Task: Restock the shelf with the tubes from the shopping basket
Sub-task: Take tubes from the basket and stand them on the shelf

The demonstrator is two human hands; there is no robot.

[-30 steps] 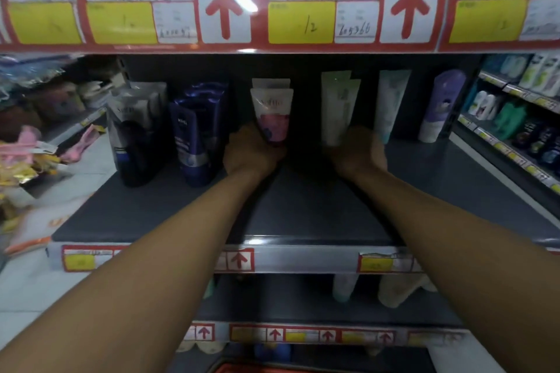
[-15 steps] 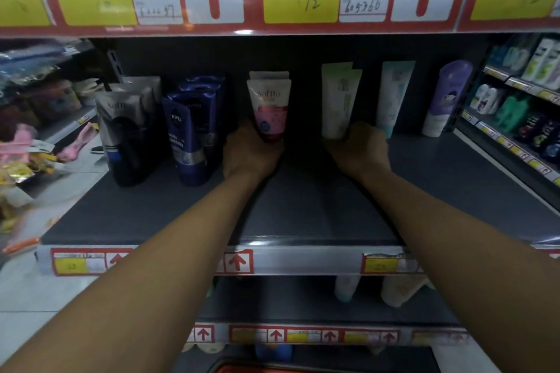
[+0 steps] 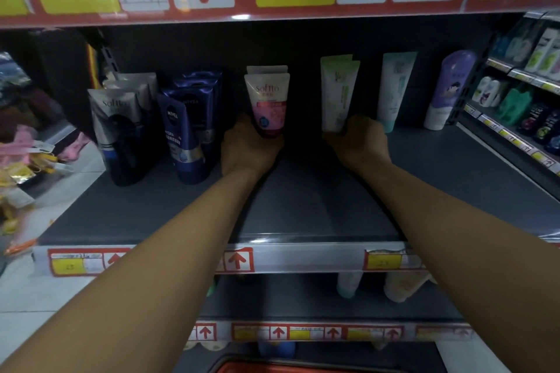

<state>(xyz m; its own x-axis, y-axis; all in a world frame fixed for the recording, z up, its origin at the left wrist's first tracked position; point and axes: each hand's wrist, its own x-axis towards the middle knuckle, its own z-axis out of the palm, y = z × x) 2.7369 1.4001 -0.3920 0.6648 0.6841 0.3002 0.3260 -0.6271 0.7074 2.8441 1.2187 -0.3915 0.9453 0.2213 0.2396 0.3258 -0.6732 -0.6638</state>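
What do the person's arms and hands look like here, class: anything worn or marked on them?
Both forearms are bare, with no sleeve showing as far as the picture's edge. The left hand and the right hand wear no gloves. No watch, bracelet or ring shows, though the shelf is dim and the fingers are partly hidden.

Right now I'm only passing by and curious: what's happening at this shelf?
A person is restocking tubes. The left hand grips the base of a pink Softto tube standing upright on the grey shelf, and the right hand holds the bottom of a pale green tube. Both tubes stand far back on the shelf, beside the dark blue Nivea tubes.
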